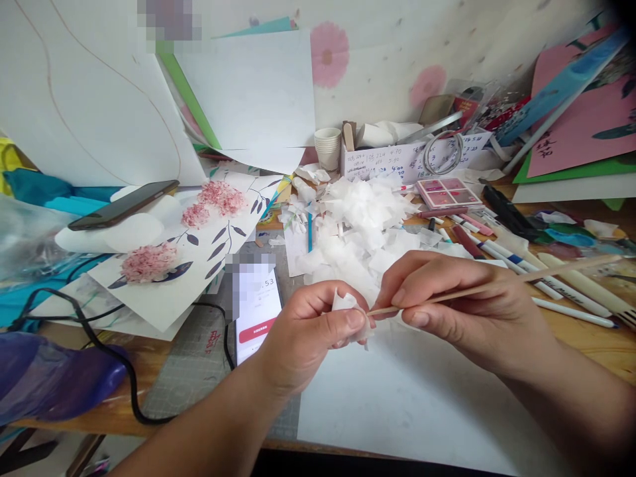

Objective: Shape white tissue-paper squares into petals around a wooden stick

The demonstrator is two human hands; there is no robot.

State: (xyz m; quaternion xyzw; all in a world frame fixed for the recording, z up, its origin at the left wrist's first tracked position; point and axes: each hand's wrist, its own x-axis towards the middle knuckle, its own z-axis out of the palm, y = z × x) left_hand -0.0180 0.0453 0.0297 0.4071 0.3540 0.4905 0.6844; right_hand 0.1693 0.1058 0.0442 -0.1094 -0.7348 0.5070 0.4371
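My left hand [318, 324] pinches a small piece of white tissue paper [346, 301] between thumb and fingers. In my right hand [452, 298] is a thin wooden stick [536, 273], held like a pen, its tip meeting the tissue at my left fingertips. Whether the tissue wraps round the tip is hidden by my fingers. Behind both hands lies a loose heap of white tissue pieces [365, 209]. Below them a white sheet of paper [397, 397] covers part of the desk.
To the left, a lit phone [256, 308] rests on a grey cutting mat [191, 371], near a sheet with pink flower clusters [149, 262]. A black cable [132, 377] curls at the left. Several markers [561, 291] and a palette [448, 193] lie right; paper cups [328, 147] stand behind.
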